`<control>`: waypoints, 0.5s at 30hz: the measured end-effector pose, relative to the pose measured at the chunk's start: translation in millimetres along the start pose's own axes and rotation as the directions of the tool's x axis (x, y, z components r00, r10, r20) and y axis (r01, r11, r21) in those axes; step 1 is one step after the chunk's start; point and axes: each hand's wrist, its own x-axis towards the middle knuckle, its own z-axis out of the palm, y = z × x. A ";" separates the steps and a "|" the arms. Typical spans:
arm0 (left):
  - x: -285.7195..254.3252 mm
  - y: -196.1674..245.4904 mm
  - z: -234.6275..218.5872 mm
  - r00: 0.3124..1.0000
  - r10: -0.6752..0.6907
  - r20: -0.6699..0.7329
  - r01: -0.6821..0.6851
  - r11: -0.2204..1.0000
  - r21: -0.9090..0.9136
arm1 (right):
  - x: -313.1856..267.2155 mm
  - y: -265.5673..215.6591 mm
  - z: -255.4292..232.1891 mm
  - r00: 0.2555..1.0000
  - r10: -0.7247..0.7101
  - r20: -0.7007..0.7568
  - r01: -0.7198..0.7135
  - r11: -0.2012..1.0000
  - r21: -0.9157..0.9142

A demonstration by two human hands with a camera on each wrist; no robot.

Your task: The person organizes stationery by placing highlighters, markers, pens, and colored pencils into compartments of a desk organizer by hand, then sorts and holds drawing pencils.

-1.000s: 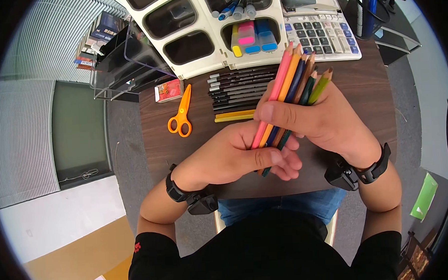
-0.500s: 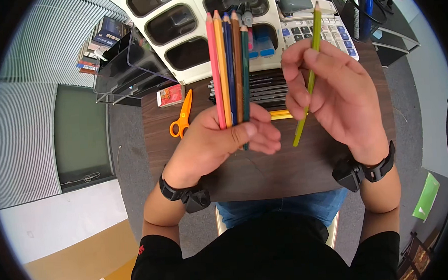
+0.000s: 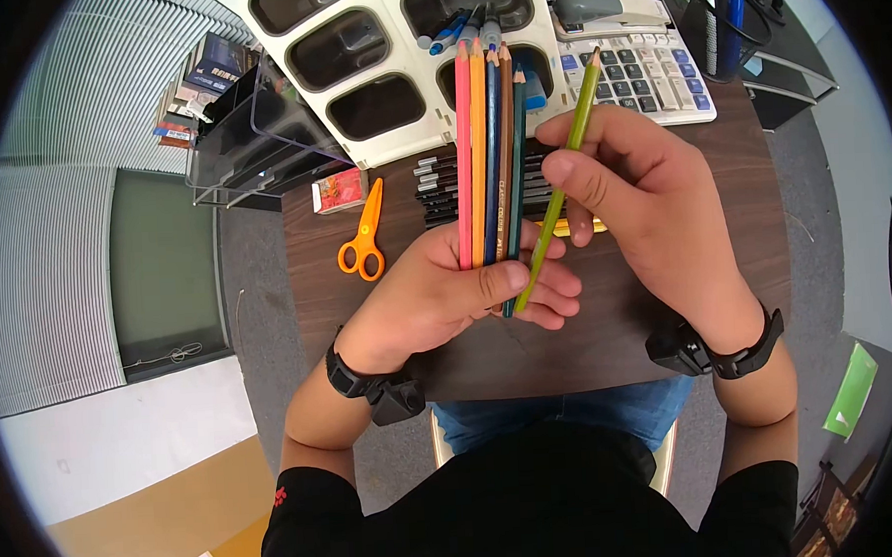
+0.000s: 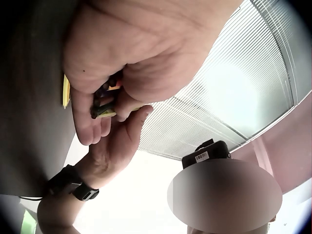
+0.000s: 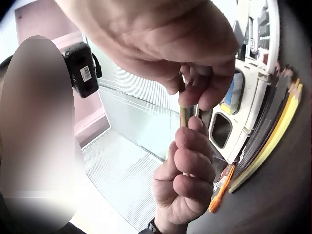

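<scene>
My left hand (image 3: pixel 432 294) grips a bundle of upright colored pencils under its thumb: a pink pencil (image 3: pixel 464 158), an orange pencil (image 3: pixel 479 158), a dark blue one, a brown one and a dark green pencil (image 3: pixel 519 156). Between thumb and fingers, my right hand (image 3: pixel 661 194) pinches a lime green pencil (image 3: pixel 550 211). It tilts to the right, and its lower end overlaps the left fingers beside the bundle. In the left wrist view, the pencils' blunt ends (image 4: pixel 101 108) poke out of the left hand.
Behind the hands lie a row of black pencils (image 3: pixel 438 191) and yellow pencils (image 3: pixel 588 227). Orange scissors (image 3: pixel 367 232) and a small red box (image 3: pixel 340 191) are to the left. A white organizer (image 3: pixel 402 56), a calculator (image 3: pixel 646 81) and a stapler (image 3: pixel 599 10) stand at the back.
The right hand drew the lime green pencil out of the bundle to the right, then brought it back left to the left hand. The left hand moved left, then slightly right.
</scene>
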 end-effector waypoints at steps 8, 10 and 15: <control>-0.9 -2.7 -2.9 0.999 0.037 0.040 -0.039 0.998 0.052 | 3.3 2.6 -3.1 0.993 0.059 0.105 -0.063 0.997 0.043; -1.7 -0.6 -4.4 0.995 0.008 0.100 -0.009 1.000 0.013 | 4.9 4.0 -5.5 0.988 0.081 0.134 -0.092 0.993 0.075; -4.5 -0.2 -0.6 0.997 -0.006 0.078 0.004 1.000 0.021 | 7.0 3.5 -6.0 0.966 0.160 0.205 -0.193 0.969 0.153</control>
